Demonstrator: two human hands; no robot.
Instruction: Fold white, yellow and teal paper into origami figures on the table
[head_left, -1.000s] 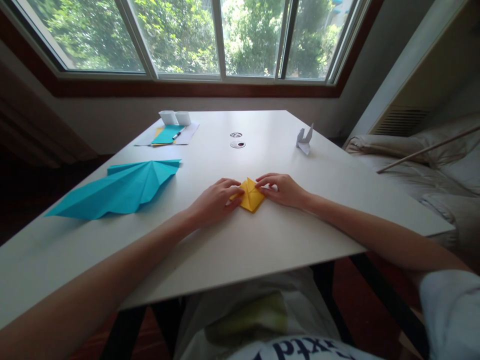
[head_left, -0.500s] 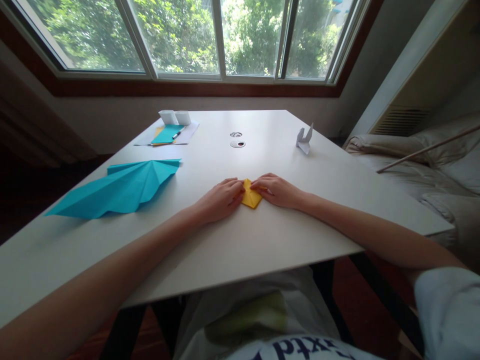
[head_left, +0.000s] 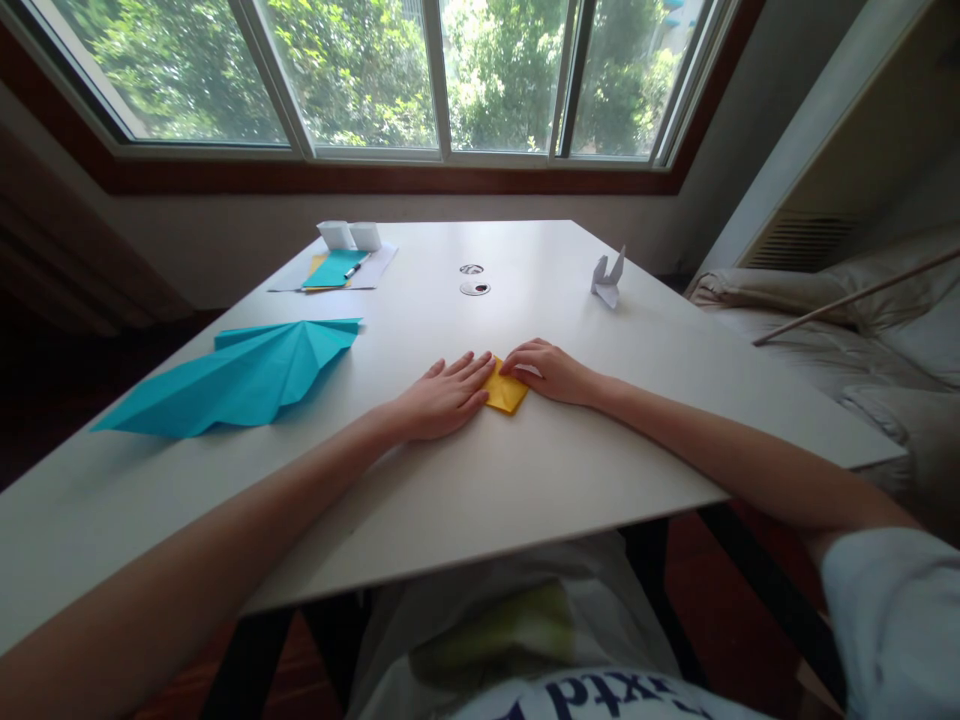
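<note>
A small folded square of yellow paper [head_left: 507, 392] lies on the white table between my hands, with one corner pointing toward me. My left hand [head_left: 448, 400] rests flat with its fingers spread, the fingertips over the paper's left edge. My right hand [head_left: 555, 374] is curled, its thumb and fingers closed on the upper right part of the paper. Those fingers hide that edge of the fold.
A large pleated blue paper [head_left: 255, 380] lies to the left. Farther back are two white boxes [head_left: 349, 236], blue sheets [head_left: 336, 268] and a pen [head_left: 358, 266]. A white paper figure [head_left: 608, 278] stands at the right. Two round inserts [head_left: 475, 288] sit in the tabletop [head_left: 420, 330].
My left hand has flattened and its fingers have spread. The yellow paper now shows a smoother, squarer face. My right hand has barely moved.
</note>
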